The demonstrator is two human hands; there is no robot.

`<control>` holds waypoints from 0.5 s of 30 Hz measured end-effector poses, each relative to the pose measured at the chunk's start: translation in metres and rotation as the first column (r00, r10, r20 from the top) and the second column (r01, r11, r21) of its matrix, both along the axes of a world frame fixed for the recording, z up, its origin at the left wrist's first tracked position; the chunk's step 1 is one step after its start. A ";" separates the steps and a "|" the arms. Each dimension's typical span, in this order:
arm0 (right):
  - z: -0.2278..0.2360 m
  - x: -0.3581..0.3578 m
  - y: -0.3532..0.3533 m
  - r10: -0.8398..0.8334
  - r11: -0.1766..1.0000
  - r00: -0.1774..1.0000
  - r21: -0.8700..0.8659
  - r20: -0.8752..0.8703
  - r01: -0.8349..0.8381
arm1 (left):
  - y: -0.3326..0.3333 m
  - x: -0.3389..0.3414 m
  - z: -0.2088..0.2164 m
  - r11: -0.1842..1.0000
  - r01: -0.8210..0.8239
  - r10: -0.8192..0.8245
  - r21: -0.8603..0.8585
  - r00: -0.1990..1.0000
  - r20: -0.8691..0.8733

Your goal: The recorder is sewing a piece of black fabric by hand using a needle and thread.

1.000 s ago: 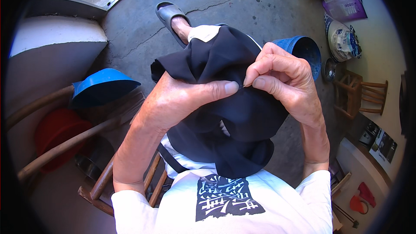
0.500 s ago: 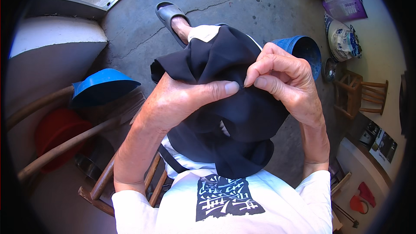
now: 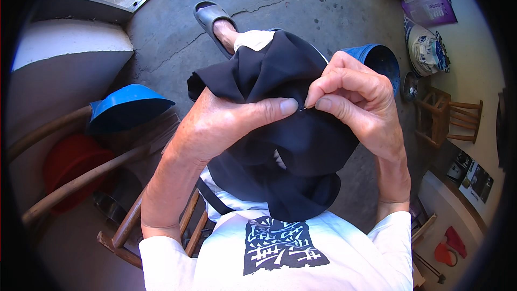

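A black cloth (image 3: pixel 307 145) lies bunched in folds across my lap. My left hand (image 3: pixel 229 121) is closed on it, the thumb flat on top and the fingers hidden beneath the fabric. Close to that thumb's tip, my right hand (image 3: pixel 355 94) pinches with thumb and forefinger just above the cloth. A tiny bright glint shows at the pinch; what it belongs to is too small to make out. The other right fingers are curled in.
A blue scoop (image 3: pixel 126 105) and a red basin (image 3: pixel 72 170) are at the left, beside wooden handles. A blue bucket (image 3: pixel 379 62) stands beyond my right hand. Farther right are a small wooden chair (image 3: pixel 436 113), a white sack (image 3: pixel 423 51) and a purple bag (image 3: pixel 428 2).
My right hand has shifted very slightly right, and its pinch is a little farther from the left thumb. The left hand and the cloth are almost unchanged.
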State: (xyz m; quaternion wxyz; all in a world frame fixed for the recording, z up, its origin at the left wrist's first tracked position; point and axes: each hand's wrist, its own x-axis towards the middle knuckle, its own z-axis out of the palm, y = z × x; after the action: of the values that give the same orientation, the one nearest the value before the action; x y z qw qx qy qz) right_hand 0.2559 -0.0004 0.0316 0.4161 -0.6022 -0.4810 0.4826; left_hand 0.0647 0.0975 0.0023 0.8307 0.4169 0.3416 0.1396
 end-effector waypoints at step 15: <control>0.012 -0.003 0.006 0.078 0.977 0.923 0.156 0.377 -0.146 | 0.000 -0.001 -0.001 0.999 -0.005 0.006 -0.053 1.000 0.020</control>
State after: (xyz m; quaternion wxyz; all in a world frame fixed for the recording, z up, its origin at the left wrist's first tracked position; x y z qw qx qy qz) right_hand 0.2527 0.0060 0.0437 0.3432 -0.6129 -0.6262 0.3383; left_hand 0.0634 0.0975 0.0008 0.8445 0.3924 0.3377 0.1371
